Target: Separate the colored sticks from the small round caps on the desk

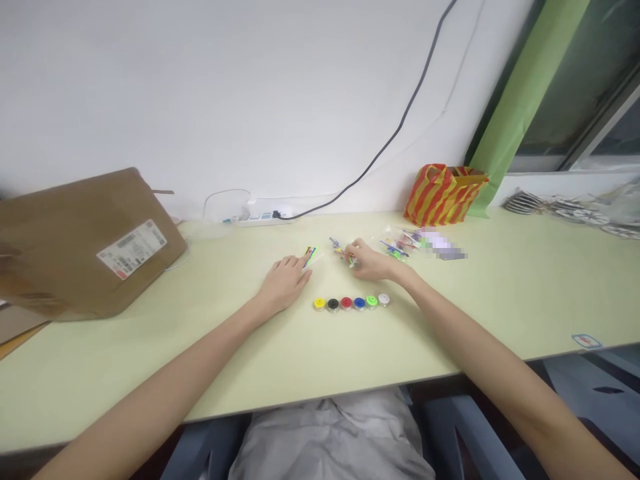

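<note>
My left hand (286,283) lies flat on the table, fingers stretched out. Its fingertips touch a small group of yellow, blue and green strips (312,253), with a thin white piece beside them. To the right, my right hand (369,261) has its fingers bent and closed over small, thin coloured plastic pieces (336,245); their exact kind is too small to tell. Closer to me stands a row of several little round pots with coloured lids, from a yellow one (319,304) through black, red, blue and green to a white one (383,300).
Beyond my right hand lie more coloured pieces in clear plastic (395,249). A striped bag (443,197) stands by the wall, a cardboard box (85,247) at left. A power strip (265,215) with a black cable sits at the back. The table's front edge runs before my lap.
</note>
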The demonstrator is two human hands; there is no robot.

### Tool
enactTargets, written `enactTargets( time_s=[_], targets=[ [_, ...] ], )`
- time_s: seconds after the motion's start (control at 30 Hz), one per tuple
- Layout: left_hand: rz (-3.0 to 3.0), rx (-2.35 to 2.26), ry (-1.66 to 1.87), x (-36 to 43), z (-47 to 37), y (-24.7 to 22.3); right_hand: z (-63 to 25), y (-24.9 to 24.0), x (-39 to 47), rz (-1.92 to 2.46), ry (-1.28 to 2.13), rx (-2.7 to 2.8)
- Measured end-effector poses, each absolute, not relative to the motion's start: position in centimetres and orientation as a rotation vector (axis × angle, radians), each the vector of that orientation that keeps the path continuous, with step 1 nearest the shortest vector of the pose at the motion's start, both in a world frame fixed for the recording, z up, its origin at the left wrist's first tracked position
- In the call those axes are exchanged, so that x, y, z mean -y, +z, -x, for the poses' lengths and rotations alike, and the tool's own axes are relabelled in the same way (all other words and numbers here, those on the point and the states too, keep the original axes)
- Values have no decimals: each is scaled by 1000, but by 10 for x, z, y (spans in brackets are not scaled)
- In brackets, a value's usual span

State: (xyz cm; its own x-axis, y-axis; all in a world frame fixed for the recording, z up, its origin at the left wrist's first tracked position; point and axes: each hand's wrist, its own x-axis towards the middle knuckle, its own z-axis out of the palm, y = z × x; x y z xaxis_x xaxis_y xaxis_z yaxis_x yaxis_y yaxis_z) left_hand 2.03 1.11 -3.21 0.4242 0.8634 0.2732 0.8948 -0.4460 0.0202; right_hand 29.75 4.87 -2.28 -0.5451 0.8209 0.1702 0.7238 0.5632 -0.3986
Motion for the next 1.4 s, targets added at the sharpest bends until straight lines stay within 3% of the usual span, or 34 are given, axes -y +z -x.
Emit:
enactTargets(
  time_s=[0.27, 0.57, 0.83, 1.17, 1.4],
  targets=[
    [2624, 1470, -364, -12, -15, -34, -299, -38, -68, 1293, 94, 2222],
    [2591, 1513, -386, -14, -17, -44, -326, -25, -94, 1206, 712, 1267],
    [2614, 1498, -489, -17, -20, -50, -350, -6, -88, 1246, 868, 1025],
    [2618, 1525, -444, -18, -20, -48, -345, 13, -72, 1408, 25, 1499],
    [2629, 1538, -419, -19, -18, -49, -337, 16, -64, 1376, -65, 1578]
  ],
)
